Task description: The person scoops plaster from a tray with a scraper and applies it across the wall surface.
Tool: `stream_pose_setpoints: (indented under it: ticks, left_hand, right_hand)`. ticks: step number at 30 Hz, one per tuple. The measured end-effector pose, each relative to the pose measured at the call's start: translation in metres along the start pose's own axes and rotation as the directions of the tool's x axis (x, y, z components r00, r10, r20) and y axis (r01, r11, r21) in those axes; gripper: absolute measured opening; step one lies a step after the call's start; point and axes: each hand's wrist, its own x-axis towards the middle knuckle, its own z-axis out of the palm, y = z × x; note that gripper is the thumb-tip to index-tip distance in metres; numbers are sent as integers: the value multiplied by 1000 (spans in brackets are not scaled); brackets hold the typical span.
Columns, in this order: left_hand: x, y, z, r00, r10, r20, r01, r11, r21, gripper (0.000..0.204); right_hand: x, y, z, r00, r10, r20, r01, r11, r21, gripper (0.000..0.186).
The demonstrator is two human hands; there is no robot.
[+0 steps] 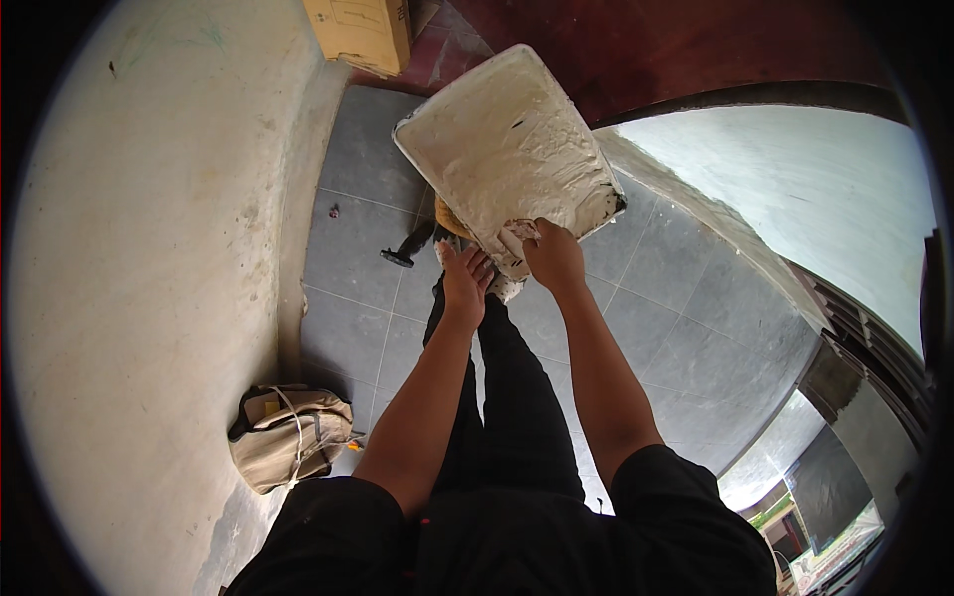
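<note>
A wide pale tub (459, 89) in front of me holds thick cream-coloured paste (522, 139), smeared and ridged across its surface. At its near edge my right hand (556, 256) is closed on a flat scraper (518, 234) coated in paste; my fingers hide its handle. My left hand (464, 281) is beside the tub's near corner, palm partly up and fingers stretched out, with nothing seen in it. Whether its fingertips touch the rim I cannot tell. Dark residue marks the tub's right corner.
A black-handled tool (405, 250) and a yellowish round item (450, 217) are left of the tub, the latter partly under it. A beige backpack (291, 437) leans by the left wall (189, 258). A cardboard box (363, 35) stands beyond. Grey tiles (348, 323) cover the floor.
</note>
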Motion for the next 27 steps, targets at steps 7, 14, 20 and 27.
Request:
stream_pose_setpoints:
  ticks: [7, 14, 20, 27]
  left_hand:
    - [5, -8, -5, 1000, 14, 23, -13, 998, -55, 100]
    - [0, -7, -2, 999, 22, 26, -21, 999, -46, 99]
    - [0, -8, -4, 999, 14, 39, -12, 999, -52, 99]
    - [-1, -7, -4, 998, 24, 50, -23, 999, -30, 100]
  right_hand:
    - [-2, 9, 16, 995, 54, 82, -64, 989, 133, 29]
    - [13, 5, 18, 998, 5, 68, -15, 988, 155, 30]
    - [24, 11, 14, 989, 72, 127, -106, 954, 281, 31]
    - [26, 1, 13, 987, 81, 139, -122, 942, 312, 33]
